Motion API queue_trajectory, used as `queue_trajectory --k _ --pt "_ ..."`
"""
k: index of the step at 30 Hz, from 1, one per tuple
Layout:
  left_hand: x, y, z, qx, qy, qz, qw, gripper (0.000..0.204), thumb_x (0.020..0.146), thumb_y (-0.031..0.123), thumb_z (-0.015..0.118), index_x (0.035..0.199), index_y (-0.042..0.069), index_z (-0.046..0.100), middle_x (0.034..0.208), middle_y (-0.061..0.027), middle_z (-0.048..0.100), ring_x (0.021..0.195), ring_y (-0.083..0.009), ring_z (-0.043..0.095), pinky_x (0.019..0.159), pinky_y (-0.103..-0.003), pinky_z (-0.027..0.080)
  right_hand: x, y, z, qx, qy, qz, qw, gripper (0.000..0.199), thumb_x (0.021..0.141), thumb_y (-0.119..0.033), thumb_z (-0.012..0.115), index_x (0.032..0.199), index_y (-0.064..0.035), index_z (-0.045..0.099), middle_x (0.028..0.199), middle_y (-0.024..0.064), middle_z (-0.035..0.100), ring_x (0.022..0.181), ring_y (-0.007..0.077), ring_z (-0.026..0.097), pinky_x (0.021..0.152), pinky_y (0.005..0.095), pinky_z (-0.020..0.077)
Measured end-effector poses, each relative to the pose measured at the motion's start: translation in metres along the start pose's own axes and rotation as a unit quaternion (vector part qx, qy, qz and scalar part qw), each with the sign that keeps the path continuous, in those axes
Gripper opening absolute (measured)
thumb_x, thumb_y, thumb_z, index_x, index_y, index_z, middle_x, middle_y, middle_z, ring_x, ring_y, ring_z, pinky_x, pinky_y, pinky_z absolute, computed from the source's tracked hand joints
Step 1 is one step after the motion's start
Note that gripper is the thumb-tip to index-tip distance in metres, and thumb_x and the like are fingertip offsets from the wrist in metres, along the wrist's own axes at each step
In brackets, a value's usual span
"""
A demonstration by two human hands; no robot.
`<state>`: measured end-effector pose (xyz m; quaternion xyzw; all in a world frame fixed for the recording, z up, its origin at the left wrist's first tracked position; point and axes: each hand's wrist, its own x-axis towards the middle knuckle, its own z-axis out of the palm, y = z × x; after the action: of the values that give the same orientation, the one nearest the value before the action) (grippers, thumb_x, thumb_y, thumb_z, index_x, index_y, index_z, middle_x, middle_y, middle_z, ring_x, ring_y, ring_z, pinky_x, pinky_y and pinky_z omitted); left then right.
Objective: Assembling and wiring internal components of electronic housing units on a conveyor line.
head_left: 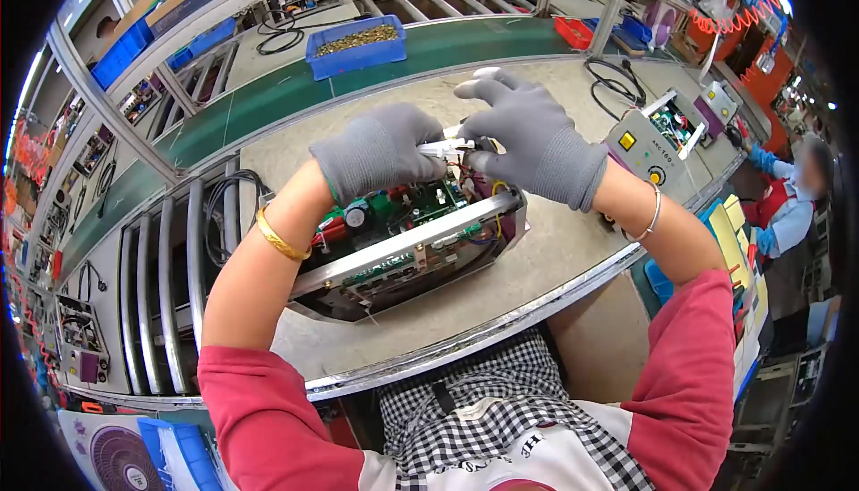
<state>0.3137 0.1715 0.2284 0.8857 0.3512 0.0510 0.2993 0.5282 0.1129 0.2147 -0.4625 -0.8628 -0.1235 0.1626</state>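
- I see the left hand [380, 149], gloved in grey, with bent fingers pinching a white connector [447, 146].
- I see the right hand [537, 137], gloved too, at the connector's other end; its fingers are bent and partly spread, and I cannot tell whether it grips.
- I find the connector above the open unit [407, 254], toward its far side.
- I have the unit on the table [555, 267] before the person, a metal bar along its near upper edge, and green circuit boards [438, 204] and wires inside.
- To the right I see a second unit [637, 144] with a yellow switch, a black cable [617, 88] just beyond it.
- Past the hands, a blue bin [358, 66] of small brass-coloured parts rests on a green belt [474, 43].
- Left of the unit I see metal rollers [168, 285].
- At far right I see a co-worker [792, 191] in light-blue sleeves.
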Motion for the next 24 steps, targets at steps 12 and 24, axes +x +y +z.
queue_trajectory --k 12,24 --pt "0.006 -0.006 0.009 0.125 0.100 0.079 0.984 0.035 0.080 0.032 0.074 0.094 0.001 0.066 0.077 -0.0215 0.062 0.072 -0.0364 0.061 0.063 -0.043 0.046 -0.008 -0.001 0.027 0.125 0.020 0.051 0.991 0.030 0.081 -0.026 0.072 0.100 -0.0030 0.074 0.129 0.0173 0.060 0.126 0.0372 0.049 0.105 0.0440 0.0417" --pt "0.007 -0.024 -0.016 0.023 0.294 0.102 0.950 0.030 0.090 0.025 0.069 0.111 0.004 0.064 0.086 -0.0108 0.066 0.076 -0.0162 0.057 0.073 -0.031 0.047 0.010 -0.005 0.019 0.039 0.055 -0.074 0.995 0.016 0.076 -0.025 0.070 0.083 -0.0126 0.076 0.126 0.0134 0.061 0.129 0.0378 0.046 0.106 0.0488 0.0365"
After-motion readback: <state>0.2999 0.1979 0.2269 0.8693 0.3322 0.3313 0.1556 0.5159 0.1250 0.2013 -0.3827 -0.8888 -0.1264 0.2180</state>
